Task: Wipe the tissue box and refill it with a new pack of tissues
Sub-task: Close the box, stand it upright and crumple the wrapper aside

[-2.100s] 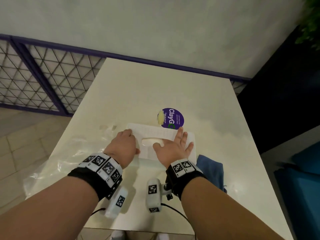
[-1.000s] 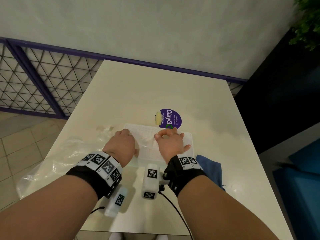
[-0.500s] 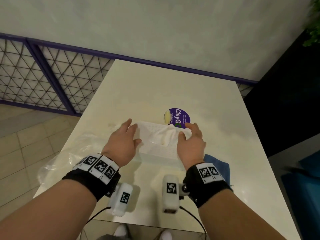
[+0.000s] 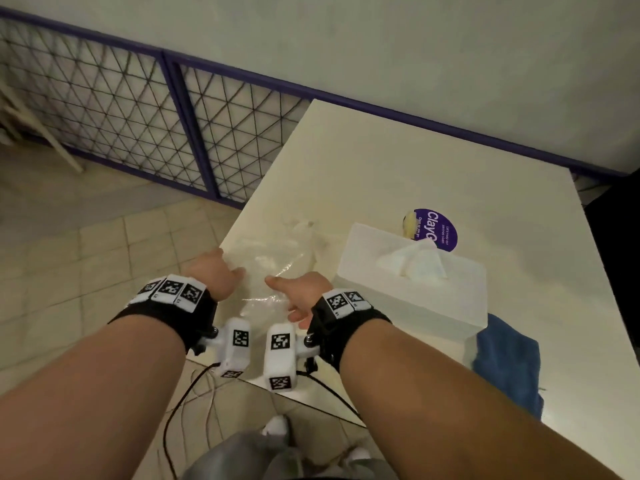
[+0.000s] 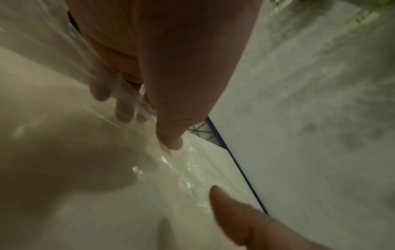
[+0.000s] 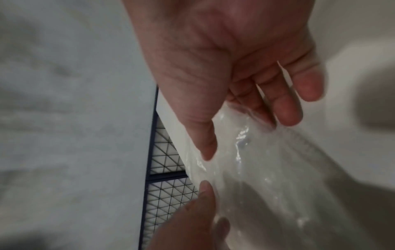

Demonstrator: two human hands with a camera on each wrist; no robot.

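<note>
The white tissue box (image 4: 412,292) stands on the table with a tissue (image 4: 415,261) sticking up from its top slot. To its left a clear plastic wrapper (image 4: 277,261) lies crumpled over the table's left edge. My left hand (image 4: 221,271) holds the wrapper's left part; in the left wrist view the fingers (image 5: 124,110) show through the film and the thumb lies over it. Close beside it, my right hand (image 4: 291,296) takes the wrapper (image 6: 252,152) between thumb and curled fingers (image 6: 288,110). Neither hand touches the box.
A blue cloth (image 4: 509,358) lies at the table's near right, just in front of the box. A round purple sticker (image 4: 438,230) sits behind the box. A purple-framed wire fence (image 4: 138,109) and a tiled floor lie past the table's left edge (image 4: 242,216).
Both hands have left the top of the tissue box and moved left onto the plastic wrapper. A tissue now stands up from the slot. My view has swung to the left.
</note>
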